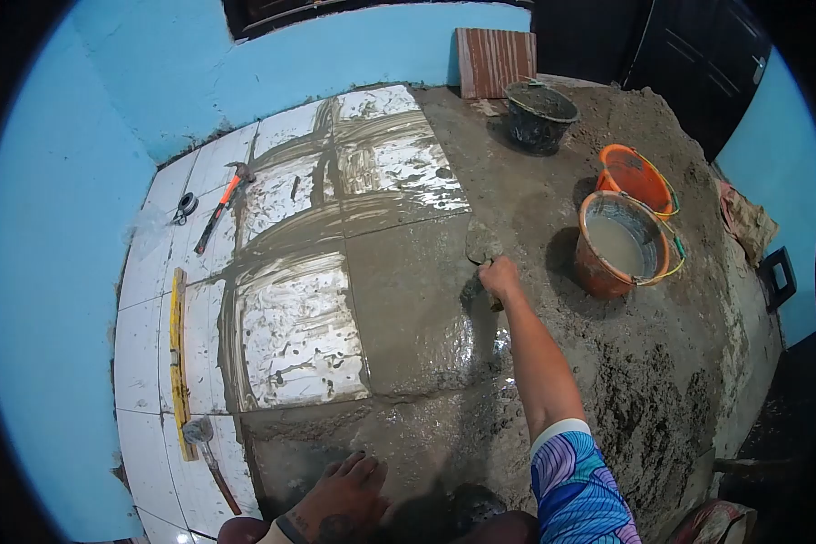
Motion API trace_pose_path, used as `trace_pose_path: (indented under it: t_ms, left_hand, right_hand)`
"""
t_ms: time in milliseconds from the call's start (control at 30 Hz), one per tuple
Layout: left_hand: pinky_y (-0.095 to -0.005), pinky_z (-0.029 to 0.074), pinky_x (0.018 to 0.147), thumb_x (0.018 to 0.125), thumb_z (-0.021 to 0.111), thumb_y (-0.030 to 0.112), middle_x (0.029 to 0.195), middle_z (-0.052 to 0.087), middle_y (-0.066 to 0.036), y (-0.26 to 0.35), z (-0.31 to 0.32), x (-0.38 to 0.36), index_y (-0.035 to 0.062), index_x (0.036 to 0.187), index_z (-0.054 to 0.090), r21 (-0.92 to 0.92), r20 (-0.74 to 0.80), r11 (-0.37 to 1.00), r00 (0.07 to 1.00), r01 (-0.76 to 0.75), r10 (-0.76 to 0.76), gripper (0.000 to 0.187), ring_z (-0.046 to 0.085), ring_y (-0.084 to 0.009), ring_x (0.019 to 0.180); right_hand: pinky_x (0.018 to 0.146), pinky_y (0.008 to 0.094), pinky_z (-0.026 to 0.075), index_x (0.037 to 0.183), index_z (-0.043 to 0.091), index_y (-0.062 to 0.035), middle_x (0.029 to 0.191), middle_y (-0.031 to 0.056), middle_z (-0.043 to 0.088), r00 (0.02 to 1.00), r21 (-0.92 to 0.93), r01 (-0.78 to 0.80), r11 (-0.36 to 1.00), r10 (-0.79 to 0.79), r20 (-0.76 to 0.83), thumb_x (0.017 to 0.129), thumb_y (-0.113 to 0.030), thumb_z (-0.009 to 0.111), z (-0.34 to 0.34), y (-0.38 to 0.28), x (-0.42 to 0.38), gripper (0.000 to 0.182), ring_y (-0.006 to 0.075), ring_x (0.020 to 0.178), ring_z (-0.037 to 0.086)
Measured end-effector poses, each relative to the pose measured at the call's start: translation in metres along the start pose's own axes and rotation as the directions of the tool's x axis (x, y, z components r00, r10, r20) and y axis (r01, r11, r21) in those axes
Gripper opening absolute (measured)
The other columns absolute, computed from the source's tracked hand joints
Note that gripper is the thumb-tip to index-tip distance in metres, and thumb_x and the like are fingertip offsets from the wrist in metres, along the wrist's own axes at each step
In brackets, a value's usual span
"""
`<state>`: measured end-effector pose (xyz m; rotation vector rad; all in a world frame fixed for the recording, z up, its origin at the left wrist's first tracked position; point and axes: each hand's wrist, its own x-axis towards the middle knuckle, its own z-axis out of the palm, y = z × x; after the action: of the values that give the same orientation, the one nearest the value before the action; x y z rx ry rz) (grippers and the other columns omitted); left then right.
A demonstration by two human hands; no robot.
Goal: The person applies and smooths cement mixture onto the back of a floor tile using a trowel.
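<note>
My right hand (pixel 501 277) is closed round the handle of a trowel (pixel 483 247), whose cement-coated blade rests near the right edge of a grey, slurry-covered tile (pixel 412 295). At the bottom, a tattooed hand or foot (pixel 343 497) lies spread on the wet mortar (pixel 317 435); which of the two it is cannot be made out. My left hand cannot be told apart with certainty. White tiles (pixel 295 331) smeared with grey cement lie left of the grey one.
A hammer (pixel 219 210), tape roll (pixel 186 207), yellow level (pixel 179 354) and mallet (pixel 210 453) lie on tiles at left. Orange buckets (pixel 598 258) (pixel 627 172) and a black bucket (pixel 537 136) stand at right, among heaped mortar (pixel 644 399). A brown striped tile (pixel 496 63) leans on the wall.
</note>
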<state>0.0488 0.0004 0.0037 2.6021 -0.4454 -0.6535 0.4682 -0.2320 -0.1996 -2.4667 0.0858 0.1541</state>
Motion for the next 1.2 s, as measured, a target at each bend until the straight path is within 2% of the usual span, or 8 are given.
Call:
trace_pose_path:
  t_ms: [133, 233, 333, 633, 833, 933, 1000, 1200]
  left_hand:
    - [-0.0518, 0.042, 0.108, 0.094, 0.06, 0.033, 0.135, 0.052, -0.026, -0.002, 0.004, 0.001, -0.003, 0.134, 0.051, 0.001, -0.002, 1.0, 1.0, -0.012, 0.012, 0.054, 0.047, -0.0435, 0.132]
    - [-0.0519, 0.043, 0.108, 0.094, 0.061, 0.032, 0.136, 0.052, -0.026, -0.003, 0.005, 0.002, -0.003, 0.134, 0.051, 0.01, -0.008, 1.0, 1.0, -0.025, 0.025, 0.054, 0.048, -0.0438, 0.131]
    - [-0.0522, 0.042, 0.108, 0.094, 0.061, 0.032, 0.136, 0.052, -0.026, -0.004, 0.005, 0.002, -0.003, 0.133, 0.051, 0.0, -0.023, 1.0, 0.999, -0.032, 0.032, 0.054, 0.048, -0.0444, 0.13]
    - [-0.0525, 0.041, 0.109, 0.095, 0.059, 0.032, 0.136, 0.051, -0.027, 0.002, -0.002, 0.0, -0.0042, 0.134, 0.05, -0.018, -0.017, 1.0, 1.0, -0.022, 0.022, 0.053, 0.046, -0.0448, 0.132]
    - [-0.0534, 0.041, 0.108, 0.096, 0.058, 0.033, 0.133, 0.051, -0.027, -0.002, -0.002, 0.001, -0.0056, 0.132, 0.05, -0.012, -0.009, 1.0, 1.0, -0.026, 0.026, 0.053, 0.047, -0.0464, 0.13]
    - [-0.0526, 0.042, 0.107, 0.096, 0.058, 0.032, 0.131, 0.052, -0.027, -0.001, 0.002, -0.001, -0.0062, 0.131, 0.05, -0.027, -0.048, 0.998, 0.998, -0.051, 0.05, 0.052, 0.048, -0.0464, 0.129]
    - [-0.0517, 0.043, 0.106, 0.096, 0.059, 0.031, 0.13, 0.052, -0.027, 0.005, -0.004, 0.002, -0.0067, 0.131, 0.05, -0.068, -0.049, 0.996, 0.997, -0.065, 0.062, 0.053, 0.049, -0.0463, 0.128]
    - [-0.0509, 0.043, 0.107, 0.093, 0.063, 0.03, 0.13, 0.052, -0.025, 0.01, -0.002, -0.001, -0.0056, 0.132, 0.05, 0.029, -0.045, 0.999, 0.998, -0.036, 0.037, 0.054, 0.051, -0.0454, 0.124]
  right_hand:
    - [0.098, 0.0478, 0.05, 0.108, 0.069, 0.0076, 0.111, 0.0329, 0.066, 0.999, 0.071, -0.033, 0.997, 0.033, 0.007, 0.085, -0.023, 0.063, 0.003, 0.004, -0.003, 0.038, 0.0465, 0.11, 0.064]
    - [0.091, 0.0474, 0.052, 0.106, 0.071, 0.0024, 0.105, 0.0294, 0.069, 0.999, 0.127, 0.027, 0.991, -0.024, -0.028, 0.084, -0.031, 0.061, 0.023, 0.002, -0.007, 0.041, 0.0444, 0.104, 0.066]
    - [0.091, 0.0475, 0.052, 0.105, 0.071, 0.0029, 0.103, 0.0296, 0.069, 0.993, 0.028, 0.113, 0.993, -0.111, -0.047, 0.085, -0.029, 0.06, 0.031, -0.003, -0.008, 0.039, 0.0446, 0.102, 0.067]
    - [0.096, 0.0487, 0.05, 0.108, 0.068, 0.008, 0.108, 0.0325, 0.067, 1.0, 0.077, 0.004, 0.997, -0.004, -0.001, 0.085, -0.023, 0.063, 0.02, 0.009, -0.035, 0.039, 0.0476, 0.107, 0.064]
    - [0.093, 0.0524, 0.05, 0.108, 0.066, 0.0086, 0.105, 0.0342, 0.067, 0.996, 0.031, -0.044, 0.999, 0.046, -0.072, 0.088, -0.023, 0.063, 0.009, 0.016, -0.072, 0.038, 0.0484, 0.106, 0.064]
    - [0.091, 0.0522, 0.051, 0.106, 0.067, 0.0059, 0.103, 0.0334, 0.067, 0.994, 0.1, -0.037, 0.994, 0.047, -0.096, 0.088, -0.023, 0.06, 0.009, -0.003, -0.096, 0.035, 0.0478, 0.104, 0.065]
    - [0.09, 0.0523, 0.051, 0.105, 0.067, 0.0062, 0.102, 0.0328, 0.068, 0.993, 0.117, 0.1, 0.988, -0.092, -0.074, 0.088, -0.024, 0.061, 0.033, -0.015, -0.095, 0.035, 0.0486, 0.102, 0.065]
    - [0.087, 0.0539, 0.052, 0.099, 0.066, 0.0068, 0.096, 0.031, 0.068, 0.99, 0.065, 0.134, 0.989, -0.136, 0.026, 0.086, -0.023, 0.066, 0.09, -0.041, -0.085, 0.032, 0.0471, 0.097, 0.066]
